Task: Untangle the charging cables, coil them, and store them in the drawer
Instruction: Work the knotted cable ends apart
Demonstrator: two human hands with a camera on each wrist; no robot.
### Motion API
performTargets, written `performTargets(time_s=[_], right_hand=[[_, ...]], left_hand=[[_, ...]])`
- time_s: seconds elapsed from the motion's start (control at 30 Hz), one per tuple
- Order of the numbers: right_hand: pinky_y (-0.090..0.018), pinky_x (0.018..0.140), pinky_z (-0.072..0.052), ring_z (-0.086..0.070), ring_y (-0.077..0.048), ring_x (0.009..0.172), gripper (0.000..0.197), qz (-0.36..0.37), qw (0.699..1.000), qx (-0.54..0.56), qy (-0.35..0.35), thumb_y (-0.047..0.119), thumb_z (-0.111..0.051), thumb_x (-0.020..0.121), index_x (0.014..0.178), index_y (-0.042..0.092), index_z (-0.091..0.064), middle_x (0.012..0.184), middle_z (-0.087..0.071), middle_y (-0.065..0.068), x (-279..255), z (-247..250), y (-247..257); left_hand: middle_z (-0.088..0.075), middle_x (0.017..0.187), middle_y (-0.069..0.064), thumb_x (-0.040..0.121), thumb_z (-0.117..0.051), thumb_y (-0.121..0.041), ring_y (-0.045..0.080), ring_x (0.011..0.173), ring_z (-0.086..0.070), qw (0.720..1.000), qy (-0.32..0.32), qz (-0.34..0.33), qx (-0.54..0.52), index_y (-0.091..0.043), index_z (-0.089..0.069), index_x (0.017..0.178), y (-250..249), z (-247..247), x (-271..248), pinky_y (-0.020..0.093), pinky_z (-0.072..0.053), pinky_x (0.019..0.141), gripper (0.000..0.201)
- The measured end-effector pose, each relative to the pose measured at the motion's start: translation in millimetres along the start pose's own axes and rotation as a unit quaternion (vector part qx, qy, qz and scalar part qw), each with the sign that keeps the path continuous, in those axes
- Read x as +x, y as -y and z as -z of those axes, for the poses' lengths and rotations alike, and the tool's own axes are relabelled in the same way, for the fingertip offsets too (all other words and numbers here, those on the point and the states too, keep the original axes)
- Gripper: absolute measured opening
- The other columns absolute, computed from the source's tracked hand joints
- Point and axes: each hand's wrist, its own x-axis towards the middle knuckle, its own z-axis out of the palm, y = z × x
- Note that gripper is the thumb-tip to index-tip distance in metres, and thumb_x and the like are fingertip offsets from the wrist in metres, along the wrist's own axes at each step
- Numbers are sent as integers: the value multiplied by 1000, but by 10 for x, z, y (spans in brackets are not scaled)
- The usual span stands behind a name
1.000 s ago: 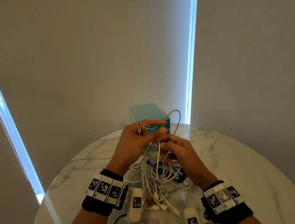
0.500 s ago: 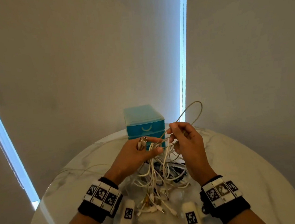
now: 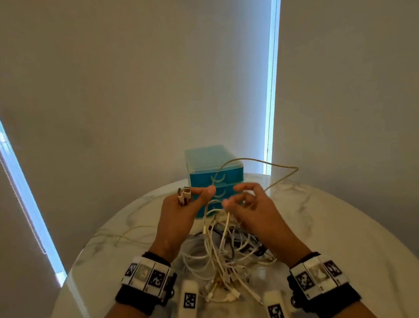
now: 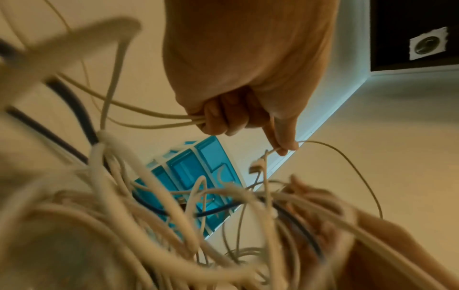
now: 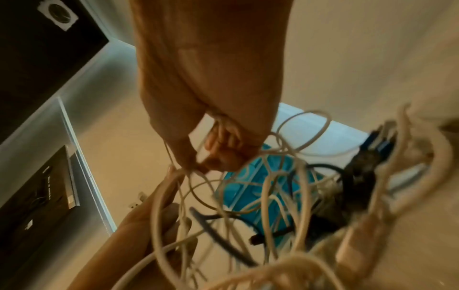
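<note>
A tangle of white and dark charging cables (image 3: 223,253) lies on the round marble table (image 3: 346,223) and hangs up between my hands. My left hand (image 3: 197,197) grips several strands, with two USB plugs (image 3: 183,195) sticking up past its fingers; in the left wrist view the left hand (image 4: 223,121) is curled round the cords. My right hand (image 3: 231,197) pinches a thin beige cable (image 3: 253,159) that arcs up over the blue drawer unit (image 3: 213,176). The right wrist view shows the right hand (image 5: 218,153) with fingers curled on thin strands. All the drawers are shut.
The drawer unit (image 4: 196,168) stands at the table's far edge, against the blinds. One thin cable (image 3: 124,234) trails left across the table. Loose plug ends (image 3: 224,290) lie near the front edge, between my wrists. The table rim curves close on both sides.
My right hand rose from the bundle, drawing the thin beige cable into a wide loop that now reaches right. My left hand lifted slightly, still holding the plugs.
</note>
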Motion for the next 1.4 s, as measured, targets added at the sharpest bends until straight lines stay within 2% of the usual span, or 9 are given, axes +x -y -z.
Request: performTargets(time_s=[0.17,0.2,0.23,0.43,0.57,0.73,0.9,1.07,1.4], right_hand=[[-21,73,-59,-76,-10,83,15,-29,990,-136,-6,24,-87,90,102,27,-79,97,-79,3,2,9,-108],[-19,71,-58,-75,-6,81,17,-10,996,-87,-11,25,-87,90,106,25,-79,97,-80,3,-6,22,-64],[-17,70,-57,-73,-3,78,20,5,999,-35,-2,28,-85,92,110,23,-79,96,-80,3,-22,19,-11],[-26,80,-62,-75,-10,87,18,55,994,-80,42,41,-79,94,106,28,-82,95,-81,6,-110,-132,129],[-22,57,-47,-58,-11,67,19,15,991,110,-69,26,-71,103,111,9,-76,93,-79,-5,-33,75,159],[-23,57,-49,-57,-14,69,17,0,965,236,-112,20,-61,108,111,8,-71,94,-75,-6,44,172,229],[-24,64,-57,-65,-16,77,16,-12,946,301,-121,16,-61,106,112,5,-71,91,-74,-8,50,139,251],[-16,75,-61,-71,-9,84,20,23,889,436,-137,16,-62,106,119,2,-68,99,-72,-6,95,370,329],[-21,84,-63,-78,-18,107,28,7,860,503,-88,12,-57,108,130,-5,-66,120,-77,-16,33,275,363]], left_hand=[[-43,51,-21,96,-80,-35,-1,44,-42,992,-72,46,-87,-13,-83,107,-93,31,67,14,-36,47,25],[-69,56,-2,96,-79,-32,-1,44,-45,992,-70,43,-98,-12,-83,108,-137,20,82,17,-37,44,24],[-66,92,2,97,-79,-30,1,44,-48,992,-61,37,-100,-10,-82,108,-185,-3,88,22,-45,46,23],[-84,103,-4,96,-80,-30,3,96,-78,997,14,23,-76,-16,-84,111,-245,-149,73,10,-56,75,22],[-80,98,9,94,-77,-51,21,102,-78,996,77,29,18,-37,-79,122,-84,-75,78,29,-63,93,31],[-81,89,-19,88,-87,-33,0,87,-77,980,182,49,64,-30,-80,115,-90,-72,-6,11,-57,72,27],[-82,97,0,90,-85,-44,22,92,-79,985,149,22,88,-41,-80,113,4,-47,51,39,-65,91,24],[-46,53,-17,98,-78,-25,2,51,-41,988,43,-24,146,-38,-81,108,119,99,108,14,-33,55,16],[-70,73,-28,86,-82,-56,-3,78,-70,979,162,-9,125,-41,-80,113,-185,-137,9,14,-56,76,30]])
